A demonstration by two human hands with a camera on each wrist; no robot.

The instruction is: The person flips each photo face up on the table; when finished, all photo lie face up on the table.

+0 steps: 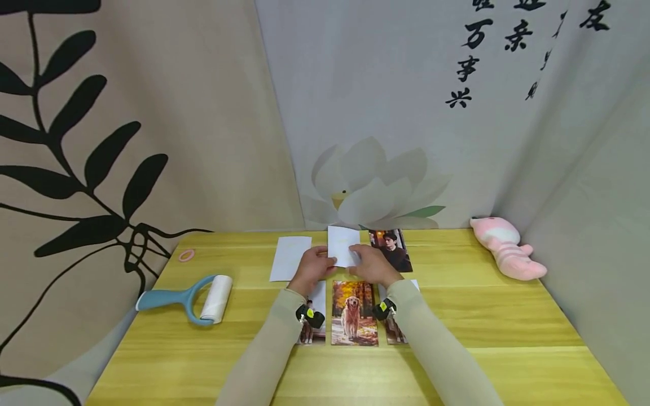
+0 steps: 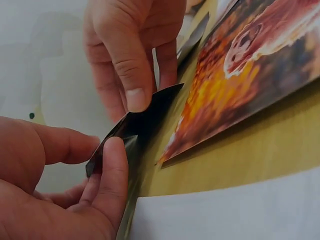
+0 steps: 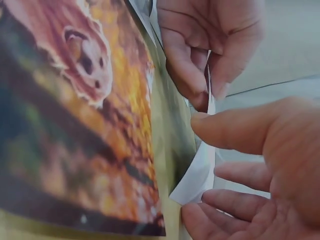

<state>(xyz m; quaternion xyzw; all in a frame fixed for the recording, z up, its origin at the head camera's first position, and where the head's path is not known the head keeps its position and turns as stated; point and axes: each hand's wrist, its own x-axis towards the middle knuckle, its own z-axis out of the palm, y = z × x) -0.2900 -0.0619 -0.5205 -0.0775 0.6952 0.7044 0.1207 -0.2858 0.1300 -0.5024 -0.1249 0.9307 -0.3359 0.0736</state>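
Note:
Between my two hands is a photo card [image 1: 342, 243], tilted up off the table, its white back towards the head view. The left wrist view shows its dark printed side [image 2: 150, 111]. My left hand [image 1: 311, 268] pinches one edge between thumb and fingers. At the opposite edge, my right hand [image 1: 374, 264] holds it with the thumb on one face and fingers behind. Nearer me lies a photo of a golden dog among autumn leaves [image 1: 352, 313]. Further photos [image 1: 319, 301] lie on either side of it, partly hidden under my wrists.
Left of the held card lies a white card [image 1: 290, 258]; to the right is a portrait photo [image 1: 392, 249]. A blue-handled lint roller [image 1: 175, 299] and a pink ring [image 1: 186, 255] are on the table's left side. A pink plush toy [image 1: 508, 251] lies far right, by the curtain.

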